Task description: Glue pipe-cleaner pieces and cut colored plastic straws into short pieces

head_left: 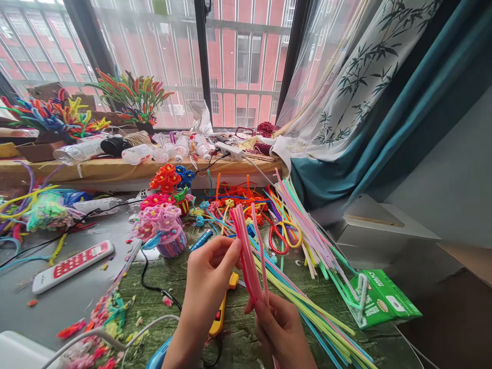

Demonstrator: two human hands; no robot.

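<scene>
In front of me I hold a bundle of pink pipe cleaners point(249, 269) upright, tilted a little to the left. My left hand point(215, 271) pinches the bundle's left side between thumb and fingers. Lower down, my right hand point(279, 325) is closed around the bottom of the bundle. One paler pink pipe cleaner point(259, 241) stands apart on the right, its lower part also in my right hand. Below and behind my hands lies a yellow tool with a red switch point(218, 315), partly hidden by my left hand.
Loose coloured pipe cleaners point(307, 225) and scissors point(284, 236) lie on the right, near a green packet point(388, 300). Pots of pipe-cleaner flowers point(171, 241) stand left of centre. A white remote point(73, 266), scraps and cables spread leftward. Plastic bottles point(82, 148) line the sill.
</scene>
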